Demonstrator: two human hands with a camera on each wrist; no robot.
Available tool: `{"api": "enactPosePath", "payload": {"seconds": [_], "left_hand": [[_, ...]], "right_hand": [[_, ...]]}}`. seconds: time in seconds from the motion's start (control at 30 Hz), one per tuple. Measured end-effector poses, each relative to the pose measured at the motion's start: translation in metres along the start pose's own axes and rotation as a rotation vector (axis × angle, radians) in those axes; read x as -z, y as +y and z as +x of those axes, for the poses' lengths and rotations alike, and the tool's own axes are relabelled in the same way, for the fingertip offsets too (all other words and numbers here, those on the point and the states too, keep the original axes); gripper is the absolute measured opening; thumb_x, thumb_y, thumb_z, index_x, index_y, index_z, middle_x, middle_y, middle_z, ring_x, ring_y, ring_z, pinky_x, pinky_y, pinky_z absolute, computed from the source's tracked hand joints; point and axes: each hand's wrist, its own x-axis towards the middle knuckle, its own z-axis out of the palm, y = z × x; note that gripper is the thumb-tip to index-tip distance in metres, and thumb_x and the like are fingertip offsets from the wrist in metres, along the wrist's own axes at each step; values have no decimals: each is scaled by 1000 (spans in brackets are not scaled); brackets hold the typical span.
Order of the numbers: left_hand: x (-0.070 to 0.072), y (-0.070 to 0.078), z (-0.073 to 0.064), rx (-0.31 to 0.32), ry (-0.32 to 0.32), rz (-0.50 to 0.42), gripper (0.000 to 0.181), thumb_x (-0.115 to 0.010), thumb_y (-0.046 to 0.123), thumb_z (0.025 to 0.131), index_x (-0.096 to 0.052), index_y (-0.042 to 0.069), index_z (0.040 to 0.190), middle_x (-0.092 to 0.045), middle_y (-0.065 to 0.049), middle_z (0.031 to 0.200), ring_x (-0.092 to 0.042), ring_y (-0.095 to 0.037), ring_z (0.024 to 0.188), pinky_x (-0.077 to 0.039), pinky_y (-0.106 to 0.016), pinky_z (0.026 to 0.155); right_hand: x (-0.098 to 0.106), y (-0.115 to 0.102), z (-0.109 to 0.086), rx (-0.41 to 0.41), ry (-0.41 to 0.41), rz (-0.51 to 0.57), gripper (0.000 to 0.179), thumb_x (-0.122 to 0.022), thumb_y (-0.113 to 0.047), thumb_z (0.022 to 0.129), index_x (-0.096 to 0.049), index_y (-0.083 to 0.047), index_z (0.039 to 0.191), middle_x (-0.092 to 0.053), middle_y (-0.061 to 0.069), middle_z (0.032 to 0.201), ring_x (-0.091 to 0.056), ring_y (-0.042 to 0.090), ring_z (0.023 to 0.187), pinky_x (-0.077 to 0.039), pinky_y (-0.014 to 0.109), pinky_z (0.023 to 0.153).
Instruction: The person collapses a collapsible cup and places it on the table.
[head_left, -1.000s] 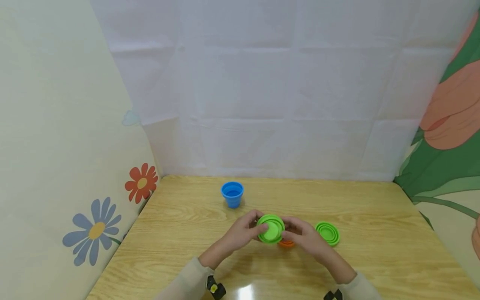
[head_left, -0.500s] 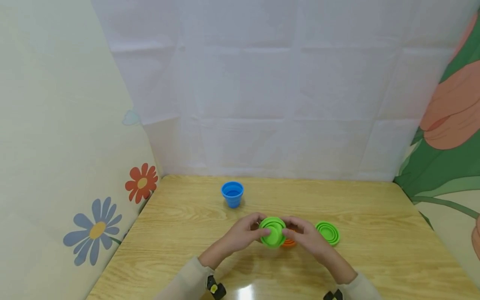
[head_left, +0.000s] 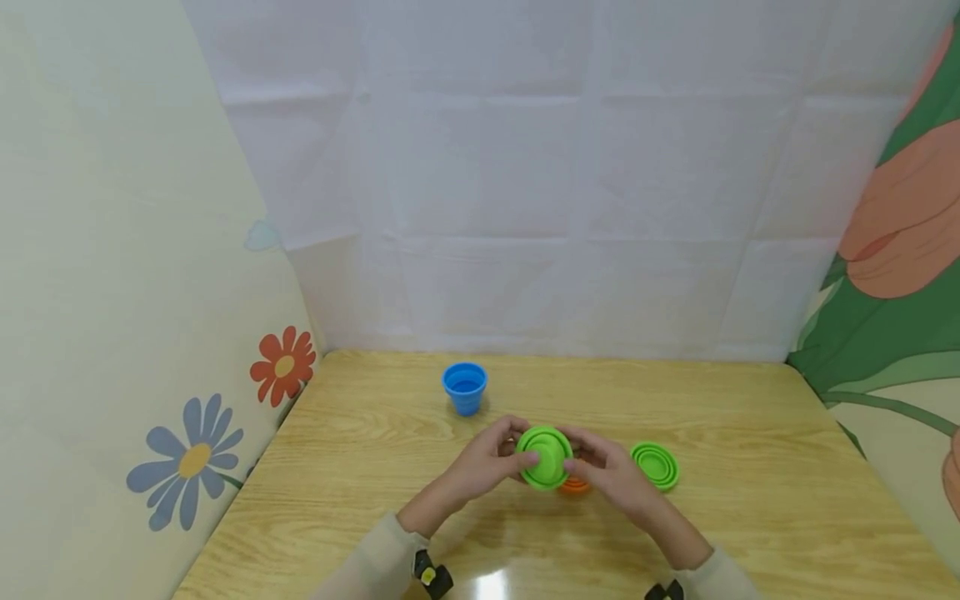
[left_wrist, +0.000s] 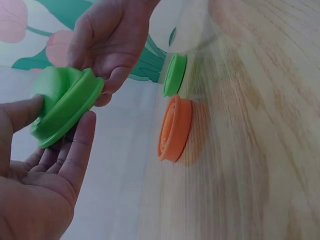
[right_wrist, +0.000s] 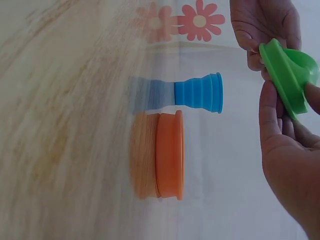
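Note:
A bright green collapsible cup (head_left: 553,457), partly folded, is held above the table between both hands. My left hand (head_left: 483,465) grips its left side, the thumb on the inner face and the fingers behind. On the opposite side my right hand (head_left: 617,477) pinches the rim between thumb and fingers. Seen from the left wrist, the cup (left_wrist: 67,110) is tilted, and its middle bulges unevenly out of the rim. Below and behind the hands lies a flattened orange collapsible cup (left_wrist: 175,129), partly hidden in the head view.
A second green collapsible cup (head_left: 656,466), folded flat, lies right of the right hand. Farther back stands an expanded blue cup (head_left: 465,390), upright. The wooden table (head_left: 360,483) meets a white cloth (head_left: 487,208) at its far edge.
The green cup dips slightly toward the person, then rises again, still in both hands. Its bulging middle has changed shape under the thumbs. The other cups have stayed put.

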Motion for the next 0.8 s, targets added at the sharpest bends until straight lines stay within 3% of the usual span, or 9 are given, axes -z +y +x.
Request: {"api": "enactPosePath", "payload": {"seconds": [0.13,0.3,0.53,0.8], "left_hand": [[-1,0,1,16,16,-64,48,-64,24,89,-42,2,126,-54,-12,105,-64,-19,86,-55,-48,76],[-1,-2,1,20,0,-70,49,-62,23,91,-42,5,131,-52,-13,104,-64,-20,88,-54,-51,77],[0,-4,1,48,-37,-78,44,-66,23,88,-42,3,118,-51,-13,106,-66,-20,87,-56,-44,74],[1,-4,-2,37,-82,-62,40,-62,26,91,-45,3,120,-54,-12,108,-65,-23,85,-57,-40,73]], "right_hand": [[0,0,1,43,-5,-5,54,-59,-12,92,-39,-6,141,-54,18,127,-56,17,110,-49,26,90],[0,1,0,-6,-8,0,60,-63,-13,89,-35,-8,143,-53,19,125,-57,18,107,-52,27,86],[3,0,0,-38,59,33,53,-58,-18,93,-39,-6,140,-54,18,126,-58,15,105,-51,27,86],[5,1,1,-85,35,62,47,-54,-22,96,-43,-1,136,-60,15,116,-63,19,96,-53,46,82]]}}
